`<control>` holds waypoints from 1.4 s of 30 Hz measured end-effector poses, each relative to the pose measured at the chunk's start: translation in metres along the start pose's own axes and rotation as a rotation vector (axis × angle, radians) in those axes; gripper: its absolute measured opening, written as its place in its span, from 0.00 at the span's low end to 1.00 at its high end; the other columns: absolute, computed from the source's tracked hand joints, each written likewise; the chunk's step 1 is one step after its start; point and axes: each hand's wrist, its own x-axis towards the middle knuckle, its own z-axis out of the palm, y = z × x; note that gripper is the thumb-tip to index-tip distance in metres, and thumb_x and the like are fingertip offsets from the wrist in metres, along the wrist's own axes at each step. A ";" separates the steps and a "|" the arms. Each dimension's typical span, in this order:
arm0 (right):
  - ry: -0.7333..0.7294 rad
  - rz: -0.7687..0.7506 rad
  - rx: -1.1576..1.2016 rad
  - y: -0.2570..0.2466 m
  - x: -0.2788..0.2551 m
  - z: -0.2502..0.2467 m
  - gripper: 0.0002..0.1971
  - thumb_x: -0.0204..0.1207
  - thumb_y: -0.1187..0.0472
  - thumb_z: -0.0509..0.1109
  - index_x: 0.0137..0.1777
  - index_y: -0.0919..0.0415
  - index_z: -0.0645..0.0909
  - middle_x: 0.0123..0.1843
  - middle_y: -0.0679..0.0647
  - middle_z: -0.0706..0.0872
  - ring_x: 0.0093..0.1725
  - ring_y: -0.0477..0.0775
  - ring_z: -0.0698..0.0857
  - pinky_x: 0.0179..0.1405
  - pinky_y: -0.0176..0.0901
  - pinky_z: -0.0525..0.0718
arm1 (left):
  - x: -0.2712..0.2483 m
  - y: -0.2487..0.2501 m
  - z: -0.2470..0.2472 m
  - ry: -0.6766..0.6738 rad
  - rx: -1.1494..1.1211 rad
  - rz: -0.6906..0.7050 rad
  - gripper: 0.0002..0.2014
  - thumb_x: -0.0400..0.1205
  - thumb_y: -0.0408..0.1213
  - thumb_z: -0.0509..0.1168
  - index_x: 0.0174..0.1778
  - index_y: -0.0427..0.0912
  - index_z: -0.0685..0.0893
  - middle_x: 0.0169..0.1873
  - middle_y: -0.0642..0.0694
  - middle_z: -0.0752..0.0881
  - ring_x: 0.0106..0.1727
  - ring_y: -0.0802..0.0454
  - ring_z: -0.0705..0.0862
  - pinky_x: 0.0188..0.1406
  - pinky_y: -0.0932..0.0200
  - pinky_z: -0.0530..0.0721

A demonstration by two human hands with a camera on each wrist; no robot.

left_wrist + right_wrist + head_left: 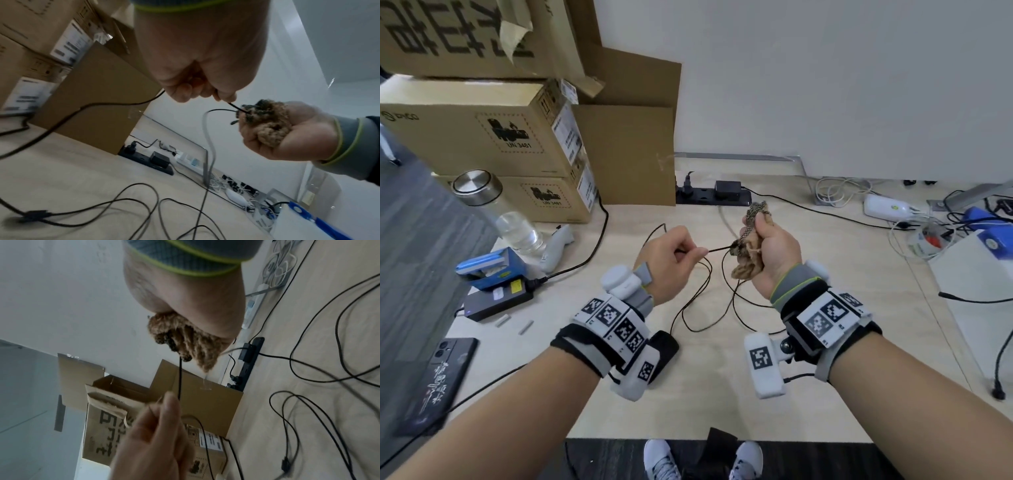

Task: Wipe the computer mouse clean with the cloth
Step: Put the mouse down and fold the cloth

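Above the light wooden table (825, 359), my right hand (774, 246) grips a bunched tan and dark patterned cloth (746, 263). A thin black cable (717, 249) runs into the cloth from the left. My left hand (695, 253) pinches that cable just left of the cloth. The cable hangs down in loops onto the table (702, 308). In the left wrist view the left hand (205, 91) pinches the cable (236, 108), which enters the cloth (269, 126). The right wrist view shows the cloth (185, 340) under my right hand (195, 305). No mouse body shows in any view.
Stacked cardboard boxes (482, 137) fill the back left, with a glass bottle (496, 209) in front. A power strip (712, 197) lies at the back. A black power adapter (496, 301), blue box (489, 267) and phone (438, 380) sit left. Tangled chargers (887, 205) lie right.
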 end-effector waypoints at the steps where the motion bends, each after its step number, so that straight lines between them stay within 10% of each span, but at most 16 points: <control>1: 0.037 -0.001 0.016 -0.006 0.002 -0.003 0.12 0.85 0.53 0.62 0.45 0.59 0.81 0.27 0.51 0.75 0.18 0.49 0.72 0.13 0.33 0.72 | 0.002 -0.009 -0.004 -0.010 0.041 -0.042 0.14 0.80 0.42 0.71 0.33 0.45 0.75 0.21 0.57 0.75 0.23 0.59 0.72 0.23 0.71 0.67; 11: 0.135 -0.117 0.055 -0.036 0.021 -0.013 0.15 0.85 0.53 0.61 0.37 0.55 0.73 0.17 0.47 0.71 0.23 0.53 0.69 0.22 0.42 0.75 | 0.010 -0.115 -0.050 -0.185 0.569 -0.594 0.15 0.83 0.54 0.63 0.37 0.48 0.75 0.31 0.45 0.84 0.31 0.45 0.82 0.33 0.53 0.83; 18: 0.026 -0.124 0.024 -0.009 0.010 0.010 0.11 0.86 0.57 0.61 0.42 0.57 0.77 0.21 0.48 0.75 0.20 0.49 0.72 0.27 0.42 0.71 | 0.021 -0.032 -0.009 -0.172 0.140 -0.240 0.18 0.85 0.43 0.64 0.71 0.52 0.78 0.64 0.54 0.84 0.63 0.53 0.83 0.63 0.56 0.79; 22: -0.050 -0.100 0.008 0.005 0.004 0.015 0.14 0.86 0.57 0.61 0.37 0.57 0.75 0.23 0.50 0.72 0.22 0.50 0.72 0.27 0.42 0.75 | 0.012 0.017 0.024 -0.327 -0.218 -0.214 0.08 0.87 0.39 0.60 0.60 0.51 0.78 0.50 0.49 0.88 0.32 0.55 0.84 0.30 0.60 0.80; 27: 0.015 -0.085 -0.053 -0.003 0.002 0.000 0.12 0.86 0.56 0.60 0.44 0.60 0.80 0.20 0.49 0.71 0.17 0.48 0.69 0.18 0.35 0.70 | 0.009 -0.004 0.014 -0.064 -0.030 -0.077 0.14 0.83 0.43 0.66 0.31 0.48 0.77 0.22 0.55 0.74 0.26 0.57 0.71 0.26 0.63 0.69; 42: 0.139 -0.116 0.003 -0.021 0.016 -0.025 0.12 0.86 0.54 0.60 0.45 0.57 0.80 0.16 0.45 0.72 0.17 0.50 0.70 0.18 0.37 0.74 | -0.009 -0.126 -0.039 -0.316 0.549 -0.654 0.16 0.86 0.50 0.59 0.39 0.43 0.77 0.31 0.43 0.82 0.35 0.41 0.82 0.31 0.55 0.73</control>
